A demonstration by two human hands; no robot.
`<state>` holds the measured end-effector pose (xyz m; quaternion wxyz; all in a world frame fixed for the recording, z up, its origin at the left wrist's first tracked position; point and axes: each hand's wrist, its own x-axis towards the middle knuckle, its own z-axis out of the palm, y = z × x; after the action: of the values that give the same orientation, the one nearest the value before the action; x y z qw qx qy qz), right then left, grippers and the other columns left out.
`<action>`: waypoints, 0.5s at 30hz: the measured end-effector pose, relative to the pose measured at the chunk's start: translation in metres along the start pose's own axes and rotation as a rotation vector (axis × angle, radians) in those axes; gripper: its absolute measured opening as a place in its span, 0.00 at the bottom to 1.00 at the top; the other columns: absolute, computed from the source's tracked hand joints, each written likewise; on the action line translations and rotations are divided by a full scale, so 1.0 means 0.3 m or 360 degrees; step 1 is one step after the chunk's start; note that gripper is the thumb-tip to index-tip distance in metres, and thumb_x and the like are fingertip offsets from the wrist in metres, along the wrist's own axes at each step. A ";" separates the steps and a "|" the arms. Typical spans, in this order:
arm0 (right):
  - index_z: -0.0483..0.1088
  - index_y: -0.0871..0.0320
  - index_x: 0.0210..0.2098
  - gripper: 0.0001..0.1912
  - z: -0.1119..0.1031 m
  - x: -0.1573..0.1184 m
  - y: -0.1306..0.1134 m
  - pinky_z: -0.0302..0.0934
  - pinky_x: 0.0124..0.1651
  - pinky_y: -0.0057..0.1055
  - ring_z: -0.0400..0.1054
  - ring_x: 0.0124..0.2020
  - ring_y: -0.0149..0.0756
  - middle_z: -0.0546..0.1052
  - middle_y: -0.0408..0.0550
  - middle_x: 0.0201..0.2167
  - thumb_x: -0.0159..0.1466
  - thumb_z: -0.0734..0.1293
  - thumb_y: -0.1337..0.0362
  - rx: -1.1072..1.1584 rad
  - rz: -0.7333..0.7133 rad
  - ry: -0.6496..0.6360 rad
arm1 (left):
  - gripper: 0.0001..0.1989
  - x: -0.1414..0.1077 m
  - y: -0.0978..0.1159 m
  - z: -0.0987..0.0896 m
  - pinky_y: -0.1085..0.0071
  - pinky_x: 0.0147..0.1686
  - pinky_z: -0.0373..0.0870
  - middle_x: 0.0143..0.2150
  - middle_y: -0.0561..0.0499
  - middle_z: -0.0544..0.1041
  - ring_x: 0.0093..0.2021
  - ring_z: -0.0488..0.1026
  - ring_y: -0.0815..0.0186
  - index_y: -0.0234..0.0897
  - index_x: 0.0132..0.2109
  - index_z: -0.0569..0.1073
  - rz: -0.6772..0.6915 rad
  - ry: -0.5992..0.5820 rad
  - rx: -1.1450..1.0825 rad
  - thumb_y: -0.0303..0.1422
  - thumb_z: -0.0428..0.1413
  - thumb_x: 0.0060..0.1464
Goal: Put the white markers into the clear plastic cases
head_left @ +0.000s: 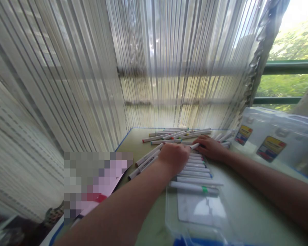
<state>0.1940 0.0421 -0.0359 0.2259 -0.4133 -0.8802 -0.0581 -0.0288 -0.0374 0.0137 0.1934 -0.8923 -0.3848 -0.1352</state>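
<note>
clear plastic tray is lying on the pale table. a row of white markers is filling its far half; a pale panel is showing in the near half. left hand is reaching over the tray's far left corner, clamping a white marker whose free end is jutting rightward, above the tray's far edge. right hand is resting beyond the tray's far right corner, fingers bent; undersides are hidden, so i cannot tell whether they are pinching anything. left forearm is covering part of the tray's left edge.

surroundings: past the tray, a loose marker pile is lying crisscross. markers with brown and dark ends are slanting left of the tray, beside the left hand. two clear labelled boxes are standing to the tray's far right, crowding that side. a pink item, partly masked, is lying well left of the tray. a blue piece is showing at its near end. a striped curtain is hanging beyond it all.
</note>
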 end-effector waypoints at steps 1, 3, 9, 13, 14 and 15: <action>0.73 0.56 0.40 0.13 0.002 0.000 0.003 0.60 0.46 0.39 0.65 0.41 0.43 0.74 0.52 0.36 0.63 0.58 0.61 -0.0001 0.0002 0.0000 | 0.09 -0.001 0.001 0.000 0.61 0.31 0.72 0.32 0.43 0.78 0.33 0.77 0.57 0.31 0.38 0.73 -0.0014 0.0003 -0.0016 0.27 0.48 0.56; 0.73 0.55 0.39 0.13 0.005 -0.001 0.007 0.59 0.46 0.39 0.65 0.41 0.42 0.74 0.51 0.36 0.63 0.58 0.61 -0.0001 0.0005 0.0005 | 0.10 -0.002 0.002 -0.001 0.61 0.32 0.72 0.32 0.43 0.78 0.33 0.77 0.57 0.32 0.37 0.74 -0.0068 0.0016 -0.0034 0.29 0.48 0.57; 0.73 0.55 0.40 0.13 0.004 -0.001 0.003 0.59 0.46 0.38 0.65 0.41 0.42 0.74 0.50 0.37 0.63 0.59 0.61 -0.0005 0.0008 0.0006 | 0.12 -0.001 -0.004 -0.006 0.63 0.29 0.72 0.31 0.44 0.78 0.32 0.77 0.57 0.33 0.35 0.73 -0.0172 0.0107 -0.0038 0.32 0.46 0.59; 0.73 0.55 0.39 0.12 0.006 -0.002 0.003 0.59 0.46 0.38 0.65 0.41 0.42 0.74 0.50 0.37 0.62 0.59 0.62 -0.0001 0.0006 0.0026 | 0.12 -0.004 -0.001 -0.008 0.62 0.29 0.72 0.32 0.45 0.78 0.31 0.77 0.57 0.33 0.36 0.73 -0.0089 0.0149 -0.0038 0.31 0.46 0.59; 0.73 0.55 0.39 0.12 0.006 -0.002 0.004 0.59 0.46 0.39 0.65 0.41 0.42 0.74 0.51 0.36 0.62 0.59 0.62 -0.0001 0.0001 0.0034 | 0.12 -0.005 0.001 -0.008 0.61 0.29 0.72 0.32 0.45 0.78 0.31 0.77 0.57 0.33 0.36 0.73 -0.0067 0.0147 -0.0041 0.31 0.45 0.59; 0.73 0.55 0.39 0.12 0.007 -0.002 0.004 0.59 0.46 0.39 0.65 0.41 0.42 0.74 0.51 0.36 0.62 0.59 0.62 0.0000 -0.0004 0.0040 | 0.12 -0.006 0.003 -0.008 0.61 0.29 0.72 0.32 0.45 0.78 0.31 0.77 0.57 0.32 0.36 0.73 -0.0053 0.0139 -0.0043 0.31 0.45 0.59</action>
<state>0.1944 0.0432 -0.0380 0.2367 -0.4113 -0.8779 -0.0636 -0.0296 -0.0402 0.0149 0.1957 -0.8816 -0.3889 -0.1824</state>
